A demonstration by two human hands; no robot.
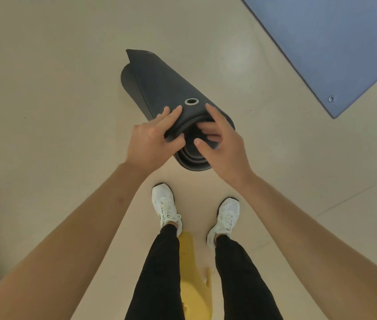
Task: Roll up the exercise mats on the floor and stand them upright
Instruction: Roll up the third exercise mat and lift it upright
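The rolled dark mat [164, 84] stands on end before the person's shoes [163, 204], left hand [153, 139] pinching its top rim, right hand [225, 148] curled into the coils. Let go carelessly and the loose outer layer may unwind, toppling it.

Beige floor [56, 65] w/ feet & legs seen from above.
L sneaker [165, 205] & R sneaker [225, 218], both white, flat on floor, toes fwd, set apart. Black trousers [157, 273] reach the ankles. Yellow obj [194, 294] shows btwn the legs, low in frame; can't tell what it is. Faint tile seam [356, 194] at right.
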